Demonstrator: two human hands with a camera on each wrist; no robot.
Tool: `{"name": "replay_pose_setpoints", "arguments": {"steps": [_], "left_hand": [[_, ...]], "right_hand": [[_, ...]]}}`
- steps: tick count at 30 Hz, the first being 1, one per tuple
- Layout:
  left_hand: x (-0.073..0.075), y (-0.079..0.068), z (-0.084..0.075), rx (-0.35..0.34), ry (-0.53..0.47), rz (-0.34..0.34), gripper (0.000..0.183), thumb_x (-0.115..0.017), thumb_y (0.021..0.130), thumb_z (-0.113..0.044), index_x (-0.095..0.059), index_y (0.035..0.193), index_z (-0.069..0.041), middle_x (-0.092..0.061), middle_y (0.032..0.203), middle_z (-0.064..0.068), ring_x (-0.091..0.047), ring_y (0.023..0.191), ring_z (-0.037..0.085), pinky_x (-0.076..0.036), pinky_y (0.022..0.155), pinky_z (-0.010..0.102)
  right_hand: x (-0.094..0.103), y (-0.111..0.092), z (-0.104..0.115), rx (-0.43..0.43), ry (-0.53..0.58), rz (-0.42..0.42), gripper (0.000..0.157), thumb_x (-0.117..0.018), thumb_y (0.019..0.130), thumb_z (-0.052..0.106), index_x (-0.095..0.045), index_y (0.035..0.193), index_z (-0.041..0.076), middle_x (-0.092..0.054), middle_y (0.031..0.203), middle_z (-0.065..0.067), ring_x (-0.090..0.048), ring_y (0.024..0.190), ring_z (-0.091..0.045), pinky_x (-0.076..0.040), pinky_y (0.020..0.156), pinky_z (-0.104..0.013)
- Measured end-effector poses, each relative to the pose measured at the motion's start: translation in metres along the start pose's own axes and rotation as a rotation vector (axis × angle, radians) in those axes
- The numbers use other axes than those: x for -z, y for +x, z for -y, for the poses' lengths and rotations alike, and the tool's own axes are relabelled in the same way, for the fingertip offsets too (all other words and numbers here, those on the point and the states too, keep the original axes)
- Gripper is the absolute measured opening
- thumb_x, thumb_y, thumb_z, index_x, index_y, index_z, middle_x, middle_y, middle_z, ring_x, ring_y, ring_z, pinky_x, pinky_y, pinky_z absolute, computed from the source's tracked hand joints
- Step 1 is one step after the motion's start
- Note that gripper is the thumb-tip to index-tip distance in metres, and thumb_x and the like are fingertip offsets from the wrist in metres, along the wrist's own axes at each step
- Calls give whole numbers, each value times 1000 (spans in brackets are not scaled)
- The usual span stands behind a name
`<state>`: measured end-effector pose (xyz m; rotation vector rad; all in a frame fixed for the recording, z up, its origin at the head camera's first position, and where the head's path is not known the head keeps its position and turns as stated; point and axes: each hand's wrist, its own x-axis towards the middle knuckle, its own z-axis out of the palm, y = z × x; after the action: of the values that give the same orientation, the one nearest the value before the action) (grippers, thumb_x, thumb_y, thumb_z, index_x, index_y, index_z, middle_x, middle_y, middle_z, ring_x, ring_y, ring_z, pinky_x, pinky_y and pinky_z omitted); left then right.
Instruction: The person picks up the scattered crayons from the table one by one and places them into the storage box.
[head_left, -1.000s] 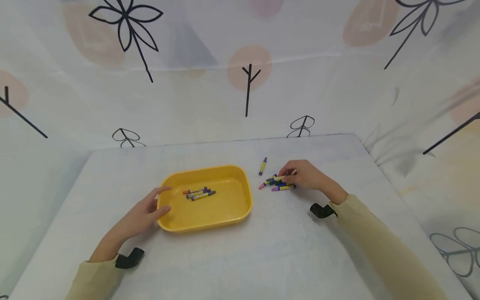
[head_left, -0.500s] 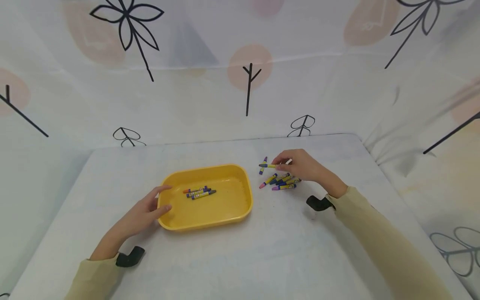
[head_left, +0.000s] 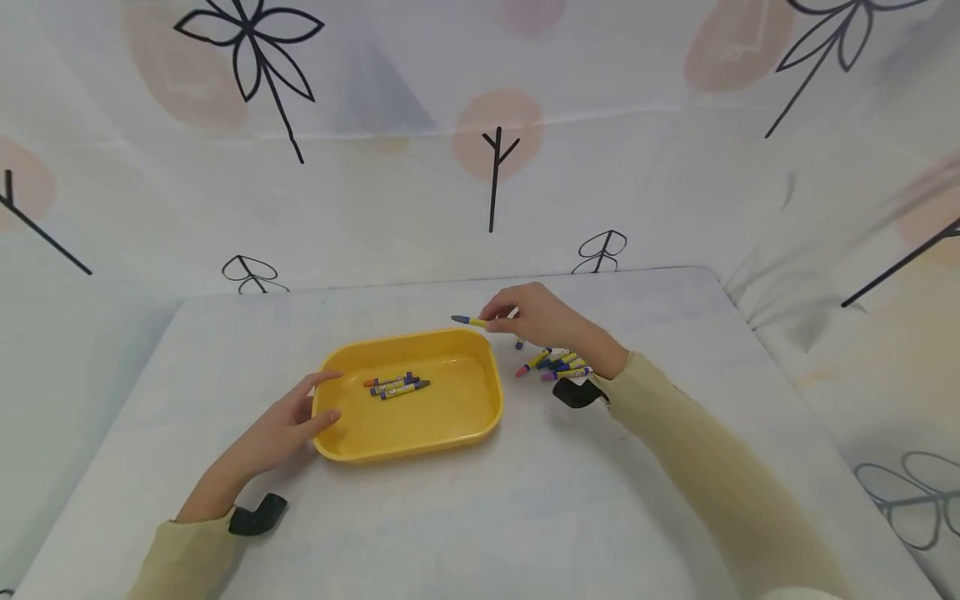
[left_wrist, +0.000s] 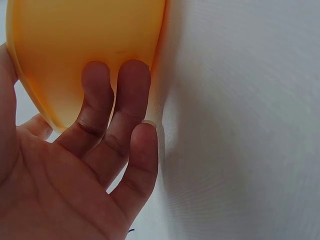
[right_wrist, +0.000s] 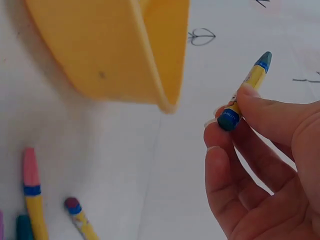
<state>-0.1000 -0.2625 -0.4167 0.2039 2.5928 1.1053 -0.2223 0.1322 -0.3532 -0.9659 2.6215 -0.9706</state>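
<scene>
A yellow plastic tray point(head_left: 442, 412) sits on the white table. At its left end my left hand point(head_left: 270, 433) grips it, thumb and index finger over the rim; in the left wrist view the other fingers point(left_wrist: 135, 90) lie bent against the outer wall. My right hand point(head_left: 543, 317) pinches a dark teal crayon point(right_wrist: 250, 85) with a yellow wrapper between thumb and fingertips. It holds this crayon level, tip pointing left, just above the tray's far right corner. Inside the tray, several crayons point(head_left: 397, 386) lie side by side, one orange.
To the tray's right, several crayons point(head_left: 566, 367) lie in a loose pile, with pink point(right_wrist: 31, 167) and purple ones at its near side. Another crayon point(head_left: 520, 342) is partly hidden behind my right hand. A patterned cloth point(head_left: 375, 208) rises behind the table.
My right hand has picked the teal crayon out of the pile, lifted it and carried it left to the tray's far right corner. The left hand and tray have stayed put.
</scene>
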Motion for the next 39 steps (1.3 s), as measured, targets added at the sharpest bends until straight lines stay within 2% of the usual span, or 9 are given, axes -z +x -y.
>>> {"name": "replay_pose_setpoints", "arguments": {"steps": [6, 13, 18, 27, 32, 36, 39], "left_hand": [[0, 0, 0, 0, -1, 2, 65, -63, 98, -40, -31, 152, -23, -63, 108, 12, -57, 83, 21, -45, 71, 37], [-1, 1, 1, 12, 21, -3, 67, -63, 97, -44, -31, 152, -23, -60, 109, 12, -56, 82, 22, -45, 70, 37], [-1, 0, 1, 7, 8, 0, 66, -63, 97, -42, -31, 152, -23, -61, 106, 12, -56, 81, 22, -45, 69, 37], [1, -1, 1, -19, 6, 3, 63, -63, 99, -37, -32, 151, -21, -60, 89, 9, -55, 76, 23, -43, 66, 34], [1, -1, 1, -14, 9, 0, 65, -63, 98, -39, -32, 152, -21, -60, 100, 10, -56, 80, 22, -44, 69, 36], [0, -1, 2, -12, 13, -3, 64, -63, 98, -40, -32, 151, -21, -60, 113, 14, -57, 85, 23, -45, 72, 37], [0, -1, 2, -16, 19, -6, 64, -62, 98, -40, -33, 151, -22, -58, 122, 17, -57, 88, 23, -46, 74, 37]], "right_hand": [[-18, 30, 24, 32, 26, 70, 18, -68, 96, 19, -73, 112, 10, -70, 105, 2, -62, 95, -15, -51, 85, -29], [-41, 56, 43, 67, 71, 121, 20, -70, 95, 20, -75, 111, 8, -72, 102, 4, -63, 96, -10, -48, 90, -27], [-61, 67, 49, 51, 104, 184, 21, -71, 94, 19, -75, 111, 7, -72, 101, 4, -64, 93, -7, -48, 87, -23], [-83, 73, 52, 55, 70, 349, 12, -75, 91, 15, -77, 101, 10, -71, 91, 7, -64, 87, -6, -49, 81, -21], [-93, 72, 51, 81, 15, 422, 8, -78, 87, 14, -78, 95, 13, -70, 88, 9, -61, 83, -6, -48, 78, -20], [-97, 72, 49, 118, -23, 434, 7, -79, 86, 12, -78, 93, 13, -69, 86, 9, -60, 81, -5, -47, 77, -19], [-99, 72, 50, 110, -22, 440, 8, -80, 85, 11, -78, 93, 12, -69, 85, 9, -60, 80, -6, -47, 76, -20]]}}
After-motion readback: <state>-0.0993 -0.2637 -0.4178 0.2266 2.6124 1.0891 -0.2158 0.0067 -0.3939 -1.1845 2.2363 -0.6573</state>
